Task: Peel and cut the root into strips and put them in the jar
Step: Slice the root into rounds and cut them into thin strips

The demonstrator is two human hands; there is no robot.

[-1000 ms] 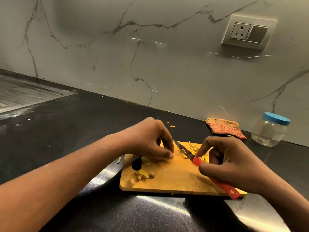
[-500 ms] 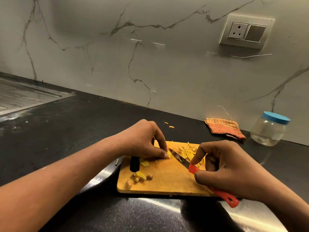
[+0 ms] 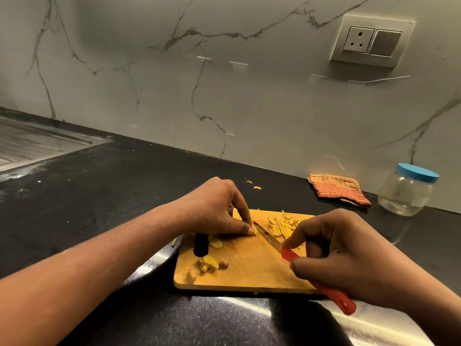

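Pinching the root piece (image 3: 255,229) near the far edge of the board (image 3: 249,273), the left hand (image 3: 214,208) needed fingertips (image 3: 249,231) tucked back while the right hand (image 3: 349,258), gripping the knife (image 3: 268,238), sliced it thin and even.

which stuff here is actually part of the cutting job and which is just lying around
Part of the job: root piece pinched by the left hand; knife in the right hand; cut strips; cutting board; jar, lid on, by the wall.
Lying about: striped cloth; peel scraps on the board; wall socket; sink.
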